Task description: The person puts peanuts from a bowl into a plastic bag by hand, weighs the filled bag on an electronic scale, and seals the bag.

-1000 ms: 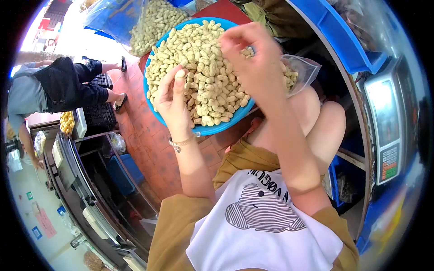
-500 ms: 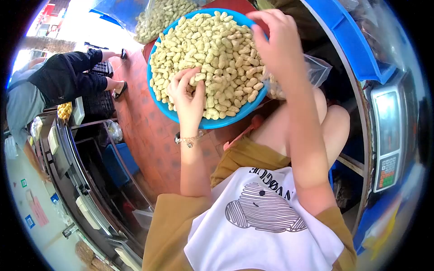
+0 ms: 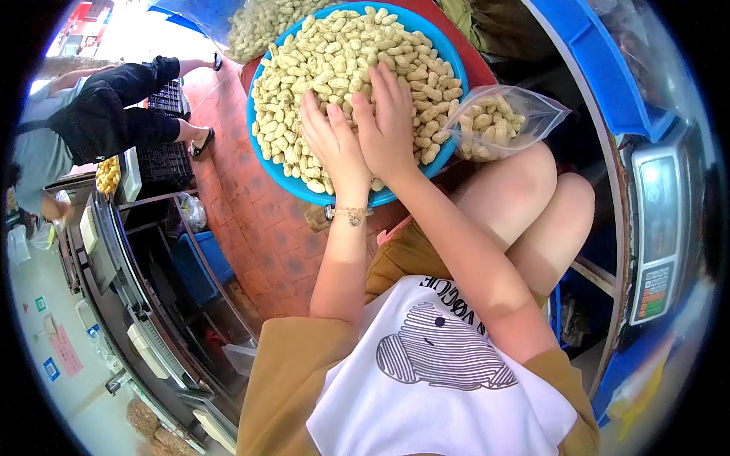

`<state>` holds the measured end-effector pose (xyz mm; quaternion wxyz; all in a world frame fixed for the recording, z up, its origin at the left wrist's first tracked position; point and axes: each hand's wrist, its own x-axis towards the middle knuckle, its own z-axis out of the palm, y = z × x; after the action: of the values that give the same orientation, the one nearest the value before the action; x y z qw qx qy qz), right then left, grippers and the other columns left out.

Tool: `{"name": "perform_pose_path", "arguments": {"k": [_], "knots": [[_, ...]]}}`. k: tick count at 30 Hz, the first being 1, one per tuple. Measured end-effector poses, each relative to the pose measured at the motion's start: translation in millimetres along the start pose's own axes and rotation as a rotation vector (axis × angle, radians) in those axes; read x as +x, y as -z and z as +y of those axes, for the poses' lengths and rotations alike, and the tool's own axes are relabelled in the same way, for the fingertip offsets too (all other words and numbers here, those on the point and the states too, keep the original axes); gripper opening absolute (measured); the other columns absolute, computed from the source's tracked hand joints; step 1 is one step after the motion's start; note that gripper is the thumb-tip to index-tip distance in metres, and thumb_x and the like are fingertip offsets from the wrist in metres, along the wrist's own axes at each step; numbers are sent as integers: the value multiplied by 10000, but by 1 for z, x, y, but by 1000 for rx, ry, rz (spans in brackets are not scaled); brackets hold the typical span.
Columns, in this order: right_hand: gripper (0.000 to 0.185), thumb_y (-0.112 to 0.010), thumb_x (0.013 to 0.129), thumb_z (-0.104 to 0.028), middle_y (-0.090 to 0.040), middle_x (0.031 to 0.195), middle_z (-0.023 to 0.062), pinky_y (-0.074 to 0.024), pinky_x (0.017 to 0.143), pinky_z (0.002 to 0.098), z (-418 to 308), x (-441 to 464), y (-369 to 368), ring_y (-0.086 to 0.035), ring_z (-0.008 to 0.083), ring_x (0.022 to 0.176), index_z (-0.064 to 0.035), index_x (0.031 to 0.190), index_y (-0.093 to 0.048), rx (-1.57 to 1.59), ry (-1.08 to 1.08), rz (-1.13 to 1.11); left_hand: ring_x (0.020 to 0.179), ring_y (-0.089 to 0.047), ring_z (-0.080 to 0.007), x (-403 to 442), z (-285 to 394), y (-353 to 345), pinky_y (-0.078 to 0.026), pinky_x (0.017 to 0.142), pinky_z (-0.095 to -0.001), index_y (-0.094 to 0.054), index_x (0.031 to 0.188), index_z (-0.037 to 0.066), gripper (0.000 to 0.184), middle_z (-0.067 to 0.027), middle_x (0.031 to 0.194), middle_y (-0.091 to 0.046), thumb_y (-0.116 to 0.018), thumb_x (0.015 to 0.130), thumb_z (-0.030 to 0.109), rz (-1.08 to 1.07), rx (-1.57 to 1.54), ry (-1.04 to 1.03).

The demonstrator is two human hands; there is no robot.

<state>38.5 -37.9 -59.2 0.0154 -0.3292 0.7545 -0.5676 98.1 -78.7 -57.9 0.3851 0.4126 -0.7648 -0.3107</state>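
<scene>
A round blue basin (image 3: 283, 181), heaped with unshelled peanuts (image 3: 334, 53), sits in front of my knees. My left hand (image 3: 334, 146), with a bracelet at the wrist, lies on the heap, fingers stretched out. Beside it, my right hand (image 3: 386, 125) rests on the peanuts too, its fingers extended and slightly apart. The two hands touch or nearly touch near the thumbs, and neither grips anything that I can see. Against the basin's right side, above my knee, leans a clear plastic bag (image 3: 498, 125) part full of peanuts.
A larger bag of peanuts (image 3: 266, 26) stands beyond the basin. At right are a blue tray (image 3: 627, 83) and a digital scale (image 3: 655, 228). A person (image 3: 99, 114) in dark clothing stands at left, near a counter (image 3: 141, 304) and black crates (image 3: 163, 163). The floor is red tile.
My right hand has come down from the basin's right rim onto the peanuts, uncovering the clear bag. My left hand has shifted right and its curled fingers have straightened. The person at left has shifted slightly.
</scene>
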Motion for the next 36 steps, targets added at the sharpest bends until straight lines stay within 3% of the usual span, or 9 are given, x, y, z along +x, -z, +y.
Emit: {"name": "perform_pose_path", "arguments": {"k": [3,12,16,19,22,23,26,29,36], "knots": [[490,-515,931,-283,-449,1383,276,-246,1107,504,-2,4,1,-398,433,1278,83,1257,-527,32,-13,15,1273,-384,-380,2,6,-4,-272,1085,-459,-369,1390,-54,530,-240,1383,-384,-405,1011,315,4,-101,94],[392,-568,902,-215,-538,1319,196,-373,1039,393,9,21,-2,-492,326,1229,4,1227,-590,636,-292,37,1164,-487,-276,20,9,-27,-382,1003,-368,-489,1315,-45,410,-189,1279,-470,-453,994,207,-60,-552,224],[334,-546,901,-128,-604,1200,131,-418,974,307,0,30,-3,-549,181,1091,28,1191,-597,643,-273,61,985,-562,-169,24,39,-16,-465,869,-313,-555,1238,1,323,-104,1144,-576,-402,997,151,-4,-795,449],[308,-543,880,-101,-622,1132,103,-434,932,282,-7,34,-9,-558,149,1024,24,1153,-609,871,-345,44,1101,-580,-229,33,23,-10,-483,949,-374,-518,1304,32,410,-116,1221,-572,-395,974,242,32,-792,398],[286,-490,883,-106,-625,1091,84,-451,913,274,-20,39,-11,-573,143,986,15,1104,-627,1030,-459,63,1129,-570,-225,35,36,-9,-482,965,-378,-535,1270,27,386,-129,1247,-563,-345,974,186,122,-1261,619],[287,-475,886,-110,-625,1081,85,-455,912,276,-17,39,-14,-576,143,978,14,1094,-630,1064,-470,44,1204,-541,-259,35,32,-9,-452,1031,-396,-523,1291,30,409,-148,1308,-539,-349,965,205,116,-1282,606],[301,-447,879,-145,-630,1028,101,-493,891,303,-27,42,-3,-596,168,945,6,1050,-643,1139,-533,49,1231,-523,-291,34,38,-7,-431,1054,-415,-489,1345,31,452,-160,1353,-513,-329,951,184,118,-1384,661],[336,-442,872,-151,-623,1092,111,-497,923,329,-24,43,-1,-605,201,975,-5,1106,-634,1352,-673,31,1280,-479,-293,31,47,-4,-398,1083,-441,-454,1376,19,481,-133,1395,-490,-328,950,205,182,-1400,673],[378,-443,898,-172,-600,1231,126,-433,1025,341,-46,45,10,-565,216,1137,5,1196,-595,1535,-681,35,1359,-378,-285,31,54,7,-310,1138,-446,-372,1449,31,553,-119,1468,-422,-338,931,224,112,-1555,521]]}}
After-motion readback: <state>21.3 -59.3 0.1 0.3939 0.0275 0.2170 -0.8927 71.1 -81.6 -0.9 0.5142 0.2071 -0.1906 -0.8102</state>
